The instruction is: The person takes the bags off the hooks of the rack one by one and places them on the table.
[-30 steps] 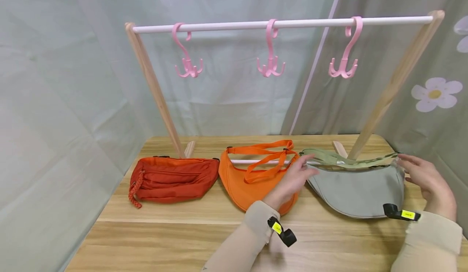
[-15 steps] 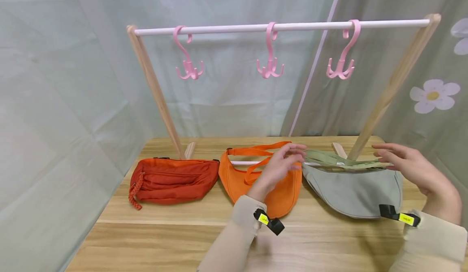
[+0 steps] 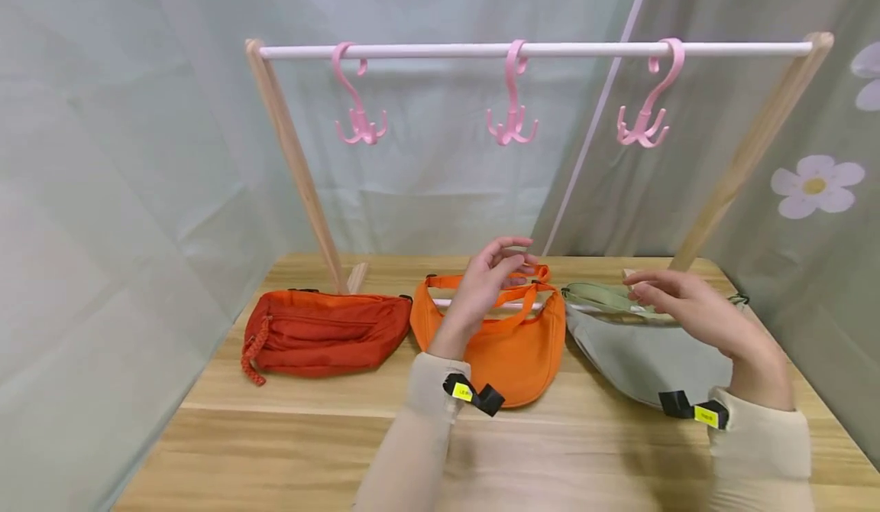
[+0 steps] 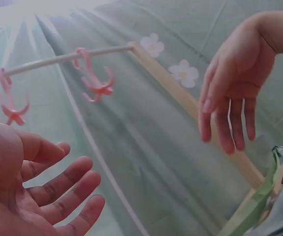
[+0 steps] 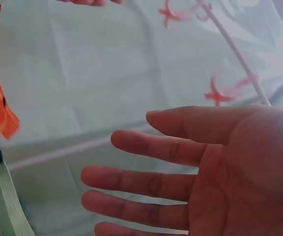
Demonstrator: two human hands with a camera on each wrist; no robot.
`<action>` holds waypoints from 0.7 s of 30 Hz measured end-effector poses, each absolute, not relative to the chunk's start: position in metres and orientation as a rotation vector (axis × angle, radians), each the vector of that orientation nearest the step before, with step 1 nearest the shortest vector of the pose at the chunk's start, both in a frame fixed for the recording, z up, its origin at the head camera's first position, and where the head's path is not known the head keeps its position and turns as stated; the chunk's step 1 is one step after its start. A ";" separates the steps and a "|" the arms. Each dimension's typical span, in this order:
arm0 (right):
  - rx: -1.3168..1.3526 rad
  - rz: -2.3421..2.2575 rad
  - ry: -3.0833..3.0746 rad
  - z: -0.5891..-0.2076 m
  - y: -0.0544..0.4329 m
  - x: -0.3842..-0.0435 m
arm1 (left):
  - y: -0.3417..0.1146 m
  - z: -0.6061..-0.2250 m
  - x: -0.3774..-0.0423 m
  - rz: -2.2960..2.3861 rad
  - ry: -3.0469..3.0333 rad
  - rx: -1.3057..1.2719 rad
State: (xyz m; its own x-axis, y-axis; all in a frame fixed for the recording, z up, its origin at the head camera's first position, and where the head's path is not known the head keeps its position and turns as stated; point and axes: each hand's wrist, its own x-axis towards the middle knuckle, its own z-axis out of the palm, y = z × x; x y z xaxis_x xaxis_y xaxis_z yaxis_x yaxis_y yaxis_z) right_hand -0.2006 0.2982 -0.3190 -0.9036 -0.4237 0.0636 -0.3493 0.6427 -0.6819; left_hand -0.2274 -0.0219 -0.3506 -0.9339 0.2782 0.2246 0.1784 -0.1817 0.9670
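Observation:
My left hand hovers over the orange crescent bag, in front of its orange strap, with loosely bent fingers and nothing held. In the left wrist view its palm and fingers show bare. My right hand is raised above the grey crescent bag, covering part of it and of its green strap. The right wrist view shows the right palm with spread, nearly straight fingers that hold nothing. A red waist bag with a braided zip pull lies at the left.
Behind the bags stands a rack with wooden legs and a white rail. Pink hooks hang from the rail, each with several prongs. The wooden table meets a pale curtain at the back.
The left hand has moved left and up from between the orange and grey bags. The right hand has left the grey bag's right end and moved left. The bags lie where they were.

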 end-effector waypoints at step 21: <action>-0.755 -1.149 2.832 -0.319 0.264 -0.206 | -0.049 -0.346 -0.222 2.403 2.008 0.528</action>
State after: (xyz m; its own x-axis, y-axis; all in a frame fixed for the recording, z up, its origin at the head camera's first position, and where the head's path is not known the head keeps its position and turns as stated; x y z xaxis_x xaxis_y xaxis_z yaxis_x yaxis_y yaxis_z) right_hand -0.2064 0.2641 -0.3193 -0.8850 -0.4292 0.1804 -0.4336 0.6188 -0.6551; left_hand -0.2215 -0.0486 -0.3461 -0.9441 0.1842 0.2733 0.2363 -0.1999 0.9509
